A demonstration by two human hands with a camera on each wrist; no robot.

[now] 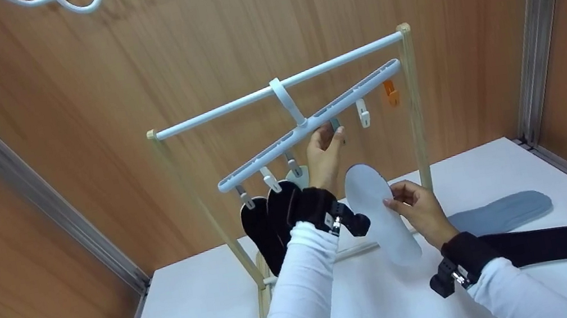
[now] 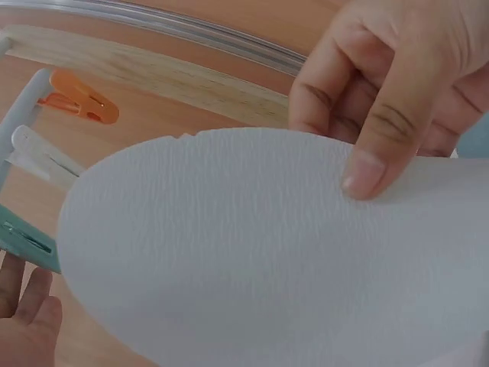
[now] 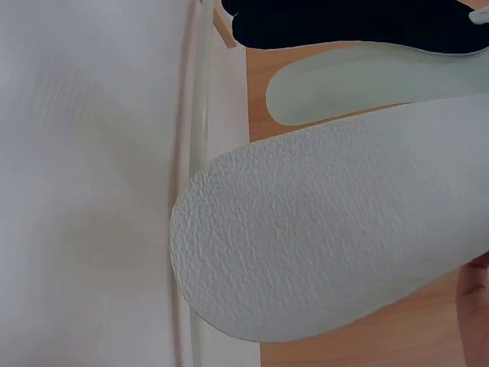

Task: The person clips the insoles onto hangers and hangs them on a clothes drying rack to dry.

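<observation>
My right hand (image 1: 420, 211) pinches a pale, textured insole (image 1: 378, 215) by its side edge, thumb on the near face. The insole is held upright below a white hanger bar (image 1: 266, 156). At that bar my left hand (image 1: 323, 161) grips a grey-green clip (image 2: 29, 238) between thumb and fingers. Left of it, black insoles (image 1: 260, 225) and a pale green insole (image 3: 328, 84) hang from clips, partly behind my left wrist. To the right, a white clip (image 1: 363, 113) and an orange clip (image 1: 391, 93) hang with nothing in them.
The hanger hooks over the white rail (image 1: 229, 106) of a wooden-legged stand (image 1: 417, 120) on the white table (image 1: 182, 311). At the right lie a blue-grey insole (image 1: 508, 211) and a black insole (image 1: 553, 243). Wood-grain panels (image 1: 462, 68) close in the back and sides.
</observation>
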